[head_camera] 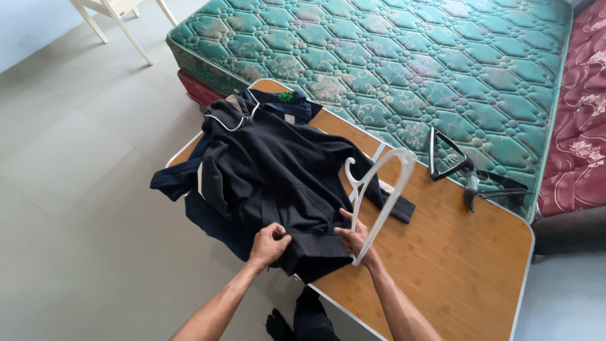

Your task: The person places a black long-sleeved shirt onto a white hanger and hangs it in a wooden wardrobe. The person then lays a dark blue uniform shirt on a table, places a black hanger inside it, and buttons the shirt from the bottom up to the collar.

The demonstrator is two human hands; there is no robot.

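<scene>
Left hand (270, 242): clenched on the lower hem of a dark garment (278, 170), fingers curled under the cloth, knuckles up, at the near edge of the table.

Right hand (355, 239): closed around the bottom of a white plastic hanger (379, 196) and also pressing on the same hem, thumb toward the left hand. The two hands sit near each other, with a short fold of cloth between them.

Hanger: white, tilted up from the right hand so its arch stands above the cloth and the tabletop; its hook curls over the garment's right side.

Garment: dark navy or black (exact colour hard to tell), long-sleeved, with thin white piping at the collar. It lies spread over the left half of the table, collar at the far end, hem at the near end. One sleeve hangs off the left edge; the other ends on the wood just beyond the hanger. More dark cloth, with a small green mark on it, lies under it at the collar end.

Table (454, 265): folding type, wood-look top, pale metal rim, set at an angle.

Black hangers (461, 167): a small pile at the far right edge of the table, well apart from the hands.

Mattress (404, 57): green quilted, floral pattern, just behind the table. A dark red mattress (584, 107) lies beside it on the right.

White chair legs (120, 25): upper left, on the grey floor (76, 189).
</scene>
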